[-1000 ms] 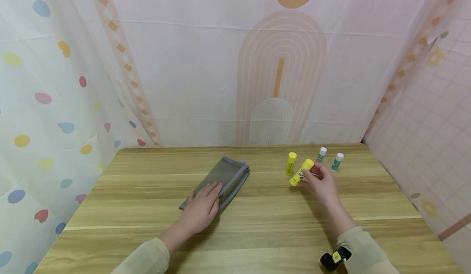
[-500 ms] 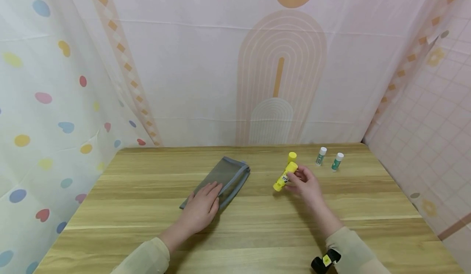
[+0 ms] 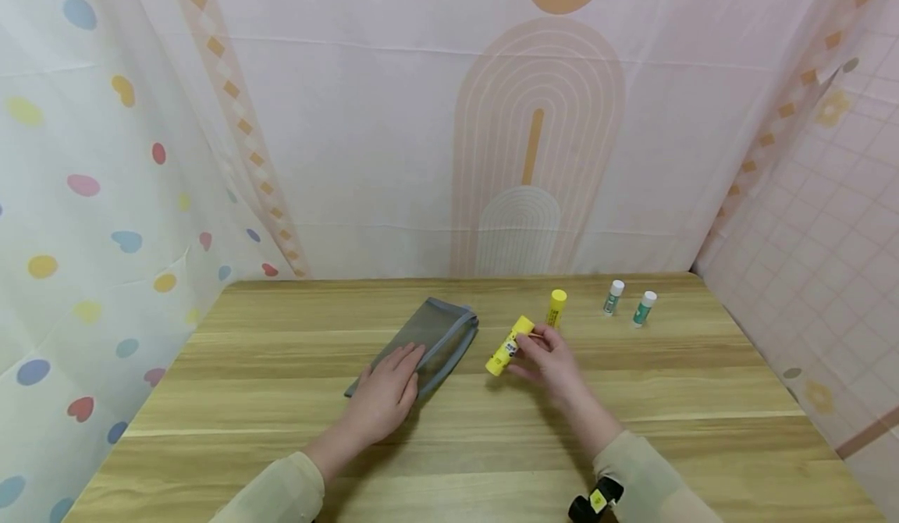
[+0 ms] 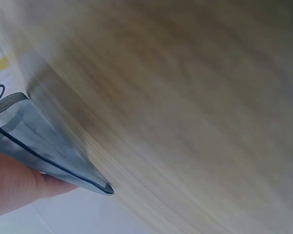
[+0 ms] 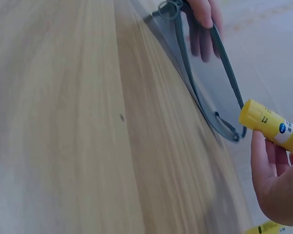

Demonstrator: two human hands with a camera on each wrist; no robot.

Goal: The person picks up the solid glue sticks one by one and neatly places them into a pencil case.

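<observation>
light: bright, even, soft | shadows: faint under hands | head view: edges bowed | wrist views: desk (image 5: 63, 122) streaked with blur

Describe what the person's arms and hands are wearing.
Both hands, the left hand and the right hand, are bare: no gloves, and no rings or watch that show. Each forearm is covered by a loose, pale beige sleeve ending at the wrist. A small black device with a yellow mark sits on the right sleeve by the wrist.
</observation>
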